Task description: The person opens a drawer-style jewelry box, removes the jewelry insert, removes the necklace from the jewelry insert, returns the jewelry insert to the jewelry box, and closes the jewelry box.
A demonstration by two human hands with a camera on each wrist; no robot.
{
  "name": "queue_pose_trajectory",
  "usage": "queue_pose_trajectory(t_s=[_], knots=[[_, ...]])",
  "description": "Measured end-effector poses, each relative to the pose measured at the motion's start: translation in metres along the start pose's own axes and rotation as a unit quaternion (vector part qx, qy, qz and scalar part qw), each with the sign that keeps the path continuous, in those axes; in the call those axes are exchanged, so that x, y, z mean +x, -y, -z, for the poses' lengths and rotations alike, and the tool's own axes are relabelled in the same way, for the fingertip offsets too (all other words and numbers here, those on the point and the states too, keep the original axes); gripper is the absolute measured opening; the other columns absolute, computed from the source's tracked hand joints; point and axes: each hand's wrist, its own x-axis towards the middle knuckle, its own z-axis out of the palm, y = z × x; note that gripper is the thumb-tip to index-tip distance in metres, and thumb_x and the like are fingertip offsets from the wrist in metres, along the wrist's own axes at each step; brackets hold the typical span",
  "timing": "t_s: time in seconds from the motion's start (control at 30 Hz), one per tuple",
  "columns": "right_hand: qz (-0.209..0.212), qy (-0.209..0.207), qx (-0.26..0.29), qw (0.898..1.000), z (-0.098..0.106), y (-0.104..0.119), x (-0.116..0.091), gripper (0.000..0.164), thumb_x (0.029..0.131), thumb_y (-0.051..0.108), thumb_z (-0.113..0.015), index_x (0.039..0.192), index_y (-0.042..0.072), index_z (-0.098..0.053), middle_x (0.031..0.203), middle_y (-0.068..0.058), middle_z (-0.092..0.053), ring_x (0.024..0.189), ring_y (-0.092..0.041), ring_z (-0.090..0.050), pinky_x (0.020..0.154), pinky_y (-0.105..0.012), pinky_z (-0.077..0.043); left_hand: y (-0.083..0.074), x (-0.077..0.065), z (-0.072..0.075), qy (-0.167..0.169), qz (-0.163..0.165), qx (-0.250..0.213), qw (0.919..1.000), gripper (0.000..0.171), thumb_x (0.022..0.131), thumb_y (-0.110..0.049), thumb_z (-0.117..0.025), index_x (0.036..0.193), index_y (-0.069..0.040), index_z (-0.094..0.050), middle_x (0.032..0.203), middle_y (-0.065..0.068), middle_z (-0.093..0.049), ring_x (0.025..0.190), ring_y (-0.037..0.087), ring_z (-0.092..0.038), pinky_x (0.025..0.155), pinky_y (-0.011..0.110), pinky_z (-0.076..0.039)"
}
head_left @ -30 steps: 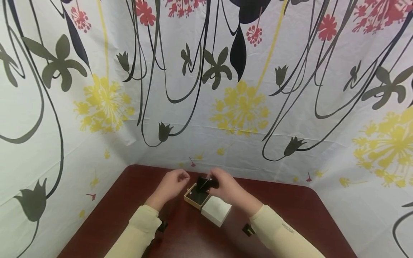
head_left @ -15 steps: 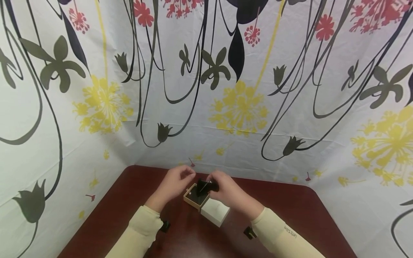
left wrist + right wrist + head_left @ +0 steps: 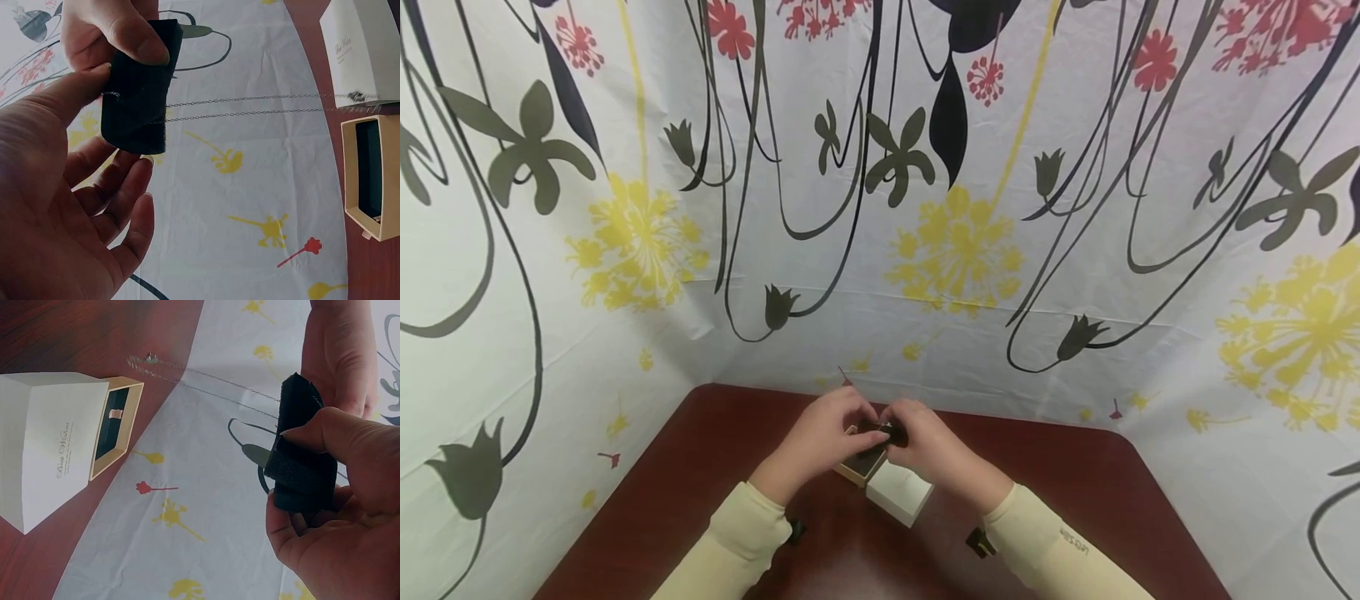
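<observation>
My right hand (image 3: 928, 442) grips a dark, bendable necklace pad (image 3: 306, 444), thumb across its face and fingers beneath. From the left, my left hand (image 3: 820, 433) meets the same pad, pinching its edge between thumb and fingers in the left wrist view, where its other fingers lie loosely bent. A thin silver necklace (image 3: 250, 100) runs through the pad and hangs in two strands, a small pendant (image 3: 356, 96) at the far end. Below the hands in the head view is a tan-edged box drawer (image 3: 852, 477) with a dark lining, partly hidden by the left hand.
A white printed box (image 3: 898, 492) lies against the drawer on the dark red table (image 3: 1045, 500). A flower-patterned curtain (image 3: 850, 267) rises behind the table. Black camera mounts (image 3: 980, 542) sit at the wrists.
My left hand has moved right, from above the drawer's left side to the pad, and now pinches its edge. My right hand has stayed nearly in place, holding the pad.
</observation>
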Motion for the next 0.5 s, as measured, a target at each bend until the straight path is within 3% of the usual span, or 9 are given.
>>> queue_pose_trajectory(t_s=[0.17,0.5], knots=[[0.002,-0.005,-0.003,1.0,-0.0014,-0.0011,-0.0001,0.031,0.087,-0.003,-0.085,0.111,0.011,-0.071,0.106,0.002,-0.066,0.098,-0.017,-0.061,0.083,-0.04,-0.056,-0.0004,0.0011,-0.0012,0.003,-0.011,-0.001,0.9999,0.012,0.097,-0.03,-0.09,0.102,-0.026,-0.08,0.101,-0.016,-0.067,0.091,0.01,-0.06,0.081,0.035,-0.054],[0.016,-0.018,-0.01,1.0,-0.0079,-0.0008,-0.002,0.034,0.082,-0.006,-0.085,0.11,0.01,-0.072,0.105,0.002,-0.067,0.099,-0.018,-0.061,0.085,-0.039,-0.056,-0.0005,0.0021,0.0025,0.055,0.025,-0.074,0.9955,0.012,0.098,-0.022,-0.088,0.102,-0.021,-0.077,0.102,-0.012,-0.067,0.096,0.012,-0.064,0.089,0.037,-0.055]])
